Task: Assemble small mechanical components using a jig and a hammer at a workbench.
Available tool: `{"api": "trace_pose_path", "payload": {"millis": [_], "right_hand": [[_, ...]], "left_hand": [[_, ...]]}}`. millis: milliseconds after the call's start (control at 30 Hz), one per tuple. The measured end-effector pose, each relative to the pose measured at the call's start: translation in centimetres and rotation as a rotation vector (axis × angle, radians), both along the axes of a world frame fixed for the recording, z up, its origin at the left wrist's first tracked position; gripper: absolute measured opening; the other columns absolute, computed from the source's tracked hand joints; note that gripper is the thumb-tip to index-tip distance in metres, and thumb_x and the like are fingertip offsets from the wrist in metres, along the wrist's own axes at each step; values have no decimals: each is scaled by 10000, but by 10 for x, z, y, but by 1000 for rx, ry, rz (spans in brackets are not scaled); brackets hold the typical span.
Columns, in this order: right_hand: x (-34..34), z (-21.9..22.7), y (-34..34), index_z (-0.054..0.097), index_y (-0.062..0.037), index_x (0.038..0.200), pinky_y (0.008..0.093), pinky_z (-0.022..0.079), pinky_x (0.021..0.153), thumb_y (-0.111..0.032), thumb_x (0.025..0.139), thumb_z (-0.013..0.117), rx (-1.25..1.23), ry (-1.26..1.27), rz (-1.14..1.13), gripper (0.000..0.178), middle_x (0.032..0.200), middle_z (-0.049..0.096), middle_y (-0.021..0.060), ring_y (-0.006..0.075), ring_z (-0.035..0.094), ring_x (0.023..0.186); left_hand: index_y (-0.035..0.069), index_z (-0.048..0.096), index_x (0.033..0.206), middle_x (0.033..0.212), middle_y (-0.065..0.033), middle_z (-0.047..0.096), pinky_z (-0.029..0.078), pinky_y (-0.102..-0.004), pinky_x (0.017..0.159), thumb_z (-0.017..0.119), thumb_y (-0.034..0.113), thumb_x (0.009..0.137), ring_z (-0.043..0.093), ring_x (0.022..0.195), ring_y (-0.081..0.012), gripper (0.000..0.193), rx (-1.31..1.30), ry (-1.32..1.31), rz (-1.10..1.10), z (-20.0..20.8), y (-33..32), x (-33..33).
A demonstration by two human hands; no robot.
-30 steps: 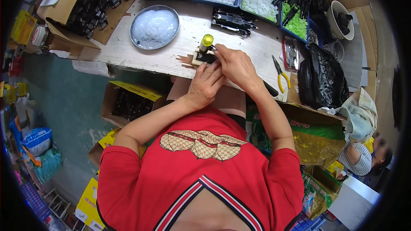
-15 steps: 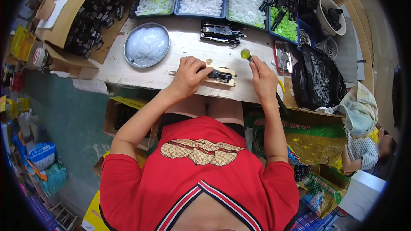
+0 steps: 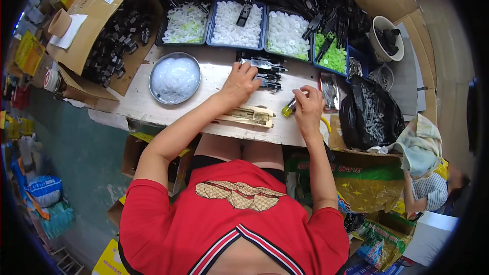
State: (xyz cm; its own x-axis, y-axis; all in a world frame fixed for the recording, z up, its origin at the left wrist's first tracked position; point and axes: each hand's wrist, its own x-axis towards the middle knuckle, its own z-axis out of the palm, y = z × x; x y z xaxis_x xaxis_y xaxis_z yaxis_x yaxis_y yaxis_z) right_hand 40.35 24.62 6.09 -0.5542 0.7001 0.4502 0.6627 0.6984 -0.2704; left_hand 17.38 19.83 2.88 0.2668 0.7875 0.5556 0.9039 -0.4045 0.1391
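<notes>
My left hand (image 3: 239,85) reaches over the row of long black parts (image 3: 270,65) in the middle of the bench. Its fingers are closed on the end of a black part (image 3: 268,84) beside the others; their tips are partly hidden. Nearer to me, a pale wooden block (image 3: 249,116) with a slot lies near the bench's front edge, with no black part on it. To the right, my right hand (image 3: 309,109) is curled round a small hammer, whose yellow-green head (image 3: 289,109) sits low over the bench. My fingers cover most of its handle.
A round metal dish (image 3: 175,79) of clear, jelly-like stuff stands left. Blue trays (image 3: 237,47) of small white and green pieces line the back. A carton (image 3: 84,40) of black parts is far left; a black bag (image 3: 351,109) of metal pieces lies right. Another person (image 3: 433,191) is lower right.
My left hand has moved away from the wooden block to the black parts behind it; the block's black part is off it. My right hand has lowered the hammer head towards the bench.
</notes>
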Motion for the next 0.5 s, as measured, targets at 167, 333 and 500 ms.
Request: {"api": "trace_pose_path", "payload": {"millis": [167,333,500], "right_hand": [[-61,12,39,625,-139,893,362,336,760,-9,674,591,139,50,155,257,994,552,28,227,490,920],[-138,31,90,614,-170,963,382,321,765,31,651,532,327,-95,244,380,1084,548,7,221,476,965],[-196,44,123,594,-179,1050,422,307,824,47,621,521,392,-315,279,491,1217,492,-14,206,435,1078]], "left_hand": [[66,611,798,889,-83,511,350,-364,746,607,31,617,466,870,-256,184,-20,-163,30,10,-12,-9],[90,603,725,815,-53,535,355,-364,655,648,69,673,496,798,-235,71,109,-376,331,20,-47,-78],[36,653,811,808,-126,571,436,-368,719,622,77,716,547,800,-296,108,91,-528,809,3,-95,-178]]}}
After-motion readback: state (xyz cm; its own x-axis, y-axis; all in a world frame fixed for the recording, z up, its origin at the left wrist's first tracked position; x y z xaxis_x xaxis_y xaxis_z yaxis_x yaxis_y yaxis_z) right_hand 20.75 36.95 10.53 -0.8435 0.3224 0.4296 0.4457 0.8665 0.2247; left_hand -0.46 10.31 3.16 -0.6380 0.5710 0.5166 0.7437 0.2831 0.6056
